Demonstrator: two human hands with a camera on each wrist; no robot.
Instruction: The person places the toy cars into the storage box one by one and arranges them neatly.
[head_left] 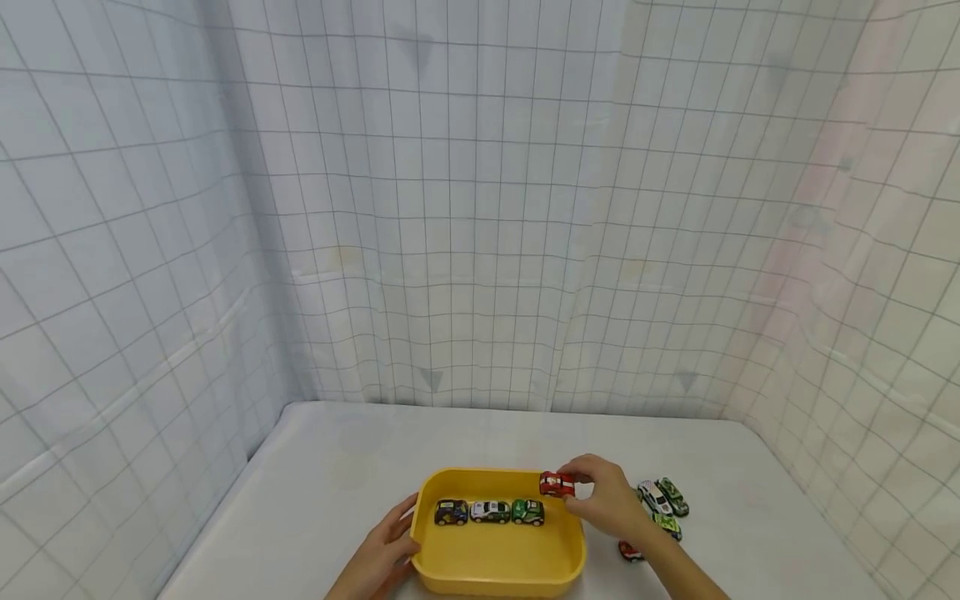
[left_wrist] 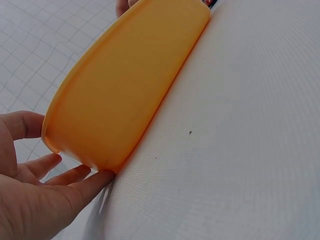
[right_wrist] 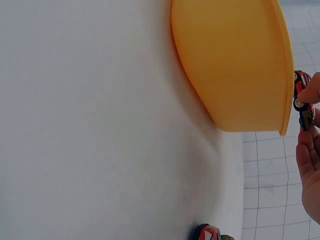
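Note:
A yellow plastic tray (head_left: 495, 557) sits on the white table in the head view. Inside it, a dark toy car (head_left: 452, 512), a white-and-green toy car (head_left: 491, 512) and a green toy car (head_left: 528, 512) stand in a row. My left hand (head_left: 382, 550) holds the tray's left side, fingers against the outer wall (left_wrist: 120, 85) and thumb at the rim. Above the tray's far right corner, my right hand (head_left: 606, 500) pinches a red toy car (head_left: 557, 484) with a white stripe. The right wrist view shows that car (right_wrist: 301, 92) beyond the rim.
Right of the tray lie more toy cars: a white one (head_left: 655, 497), a dark green one (head_left: 673, 496), a lime green one (head_left: 667, 525) and a red one (head_left: 630, 551), partly behind my right arm. White grid-patterned curtains (head_left: 480, 208) surround the table.

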